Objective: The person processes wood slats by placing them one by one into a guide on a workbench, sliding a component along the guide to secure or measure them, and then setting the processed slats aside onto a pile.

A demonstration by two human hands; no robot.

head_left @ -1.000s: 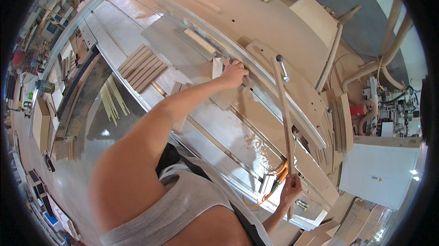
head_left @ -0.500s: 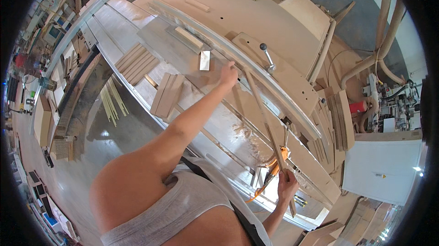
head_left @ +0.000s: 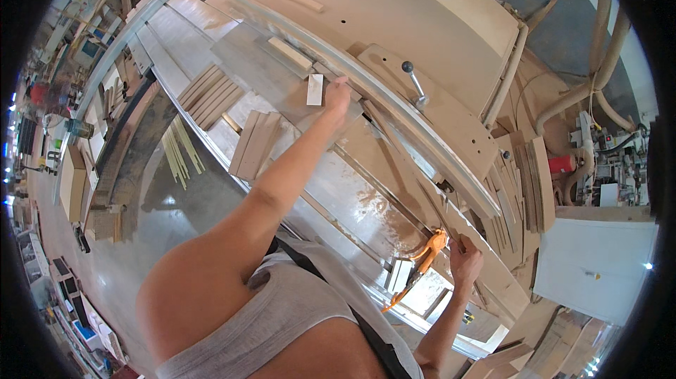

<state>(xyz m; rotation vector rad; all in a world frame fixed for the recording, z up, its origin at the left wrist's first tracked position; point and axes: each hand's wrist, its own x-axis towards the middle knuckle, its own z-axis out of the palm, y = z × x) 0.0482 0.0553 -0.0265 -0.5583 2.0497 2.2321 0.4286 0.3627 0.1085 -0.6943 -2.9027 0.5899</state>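
Note:
A long, thin wooden strip (head_left: 400,145) lies slanting along the metal fence (head_left: 394,101) of a large machine table. My right hand (head_left: 466,261) is closed around its near part, low on the right. Farther up, my left hand (head_left: 338,99) is at the fence with its fingers curled, close to the strip's far end. What those fingers hold, if anything, is hidden. Just left of it stands a small pale block (head_left: 315,89), and a light wooden piece (head_left: 290,54) lies against the fence beyond. An orange object (head_left: 435,244) with an orange cord lies left of my right hand.
Stacked wooden pieces (head_left: 211,95) and more stacked boards (head_left: 254,145) rest on the table's left part. A lever with a black knob (head_left: 415,83) rises behind the fence. Yellowish strips (head_left: 182,152) show past the table's near edge. A white cabinet (head_left: 591,266) stands at right.
My left hand has moved left and slightly away along the fence, nearer the pale block. My right hand has moved up and right, and the strip has shifted closer to the fence.

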